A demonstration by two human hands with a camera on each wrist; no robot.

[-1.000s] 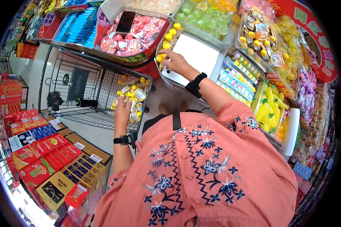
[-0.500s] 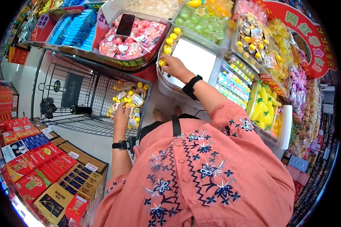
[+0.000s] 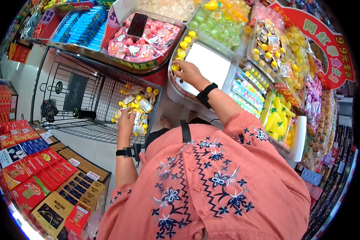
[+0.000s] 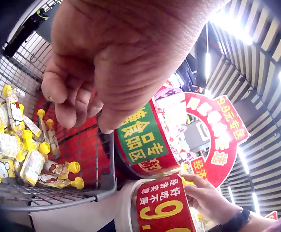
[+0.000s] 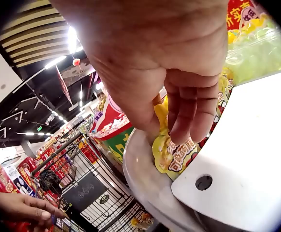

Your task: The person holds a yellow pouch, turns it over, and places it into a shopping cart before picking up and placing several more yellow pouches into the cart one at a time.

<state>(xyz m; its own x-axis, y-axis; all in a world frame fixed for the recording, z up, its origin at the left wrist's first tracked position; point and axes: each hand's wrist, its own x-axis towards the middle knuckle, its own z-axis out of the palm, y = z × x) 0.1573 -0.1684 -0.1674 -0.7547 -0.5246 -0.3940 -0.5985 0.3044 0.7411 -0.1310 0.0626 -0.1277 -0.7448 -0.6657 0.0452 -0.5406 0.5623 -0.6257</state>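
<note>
My right hand (image 3: 187,71) reaches into a round white bin (image 3: 173,86) at the left end of a row of yellow-capped jelly pouches (image 3: 183,44). In the right wrist view its fingers (image 5: 188,116) curl round one yellow pouch (image 5: 172,154) beside a white board (image 5: 256,159). My left hand (image 3: 126,117) hovers over a pile of the same pouches (image 3: 138,102) in the near corner of a wire shopping cart (image 3: 80,86). In the left wrist view its fingers (image 4: 77,104) hang loosely curled with nothing in them, above the cart's pouches (image 4: 29,159).
A phone (image 3: 137,25) lies on a bin of pink sweets. Bins of green jelly cups (image 3: 216,22), banana-shaped sweets (image 3: 282,114) and other candy crowd the right. Red gift boxes (image 3: 32,176) are stacked on the floor at lower left. A red price sign (image 3: 328,44) curves round the display.
The right hand stays at the bin's left rim and has shifted slightly. The left hand stays over the cart's pile, barely moved. The head view has tilted a little.
</note>
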